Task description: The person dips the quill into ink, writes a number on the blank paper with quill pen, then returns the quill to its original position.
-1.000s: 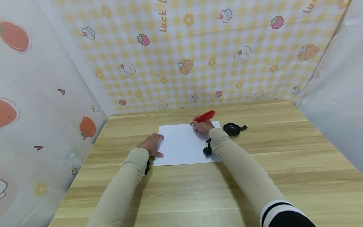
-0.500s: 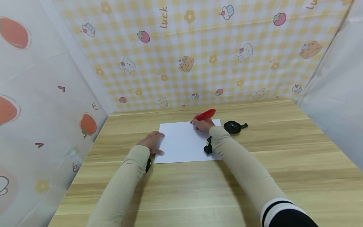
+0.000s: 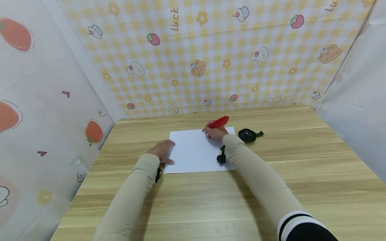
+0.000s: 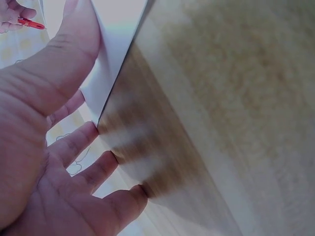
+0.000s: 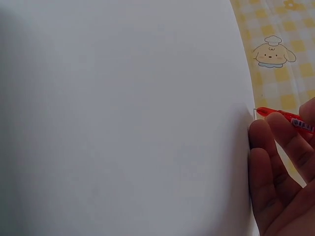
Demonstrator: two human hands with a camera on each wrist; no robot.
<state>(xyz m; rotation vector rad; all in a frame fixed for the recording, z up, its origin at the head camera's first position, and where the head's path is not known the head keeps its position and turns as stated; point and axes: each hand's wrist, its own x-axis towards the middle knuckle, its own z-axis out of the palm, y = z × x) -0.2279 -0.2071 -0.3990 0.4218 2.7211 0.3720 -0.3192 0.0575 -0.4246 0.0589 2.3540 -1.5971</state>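
Note:
A white sheet of paper [image 3: 191, 152] lies on the wooden table. My right hand [image 3: 215, 134] rests near the far edge of the sheet and pinches a red feather-shaped pen [image 3: 220, 122]. In the right wrist view, the thin tip of the pen [image 5: 275, 113] is at the paper's edge, and the lower fingers lie on the sheet; I cannot see a drawn mark. My left hand [image 3: 161, 152] sits at the paper's left side with the thumb on it. The left wrist view shows that hand's fingers [image 4: 88, 172] spread, fingertips touching the paper's corner and the table.
Just right of the paper, a black rounded object [image 3: 247, 135] with a short strap-like tail lies on the table [image 3: 193, 207]. Behind stands a yellow checked cloth wall [image 3: 169, 67]; a white printed cloth [image 3: 54, 127] hangs at the left.
The head view has shifted slightly. Both hands, the pen and the paper keep nearly the same places relative to one another.

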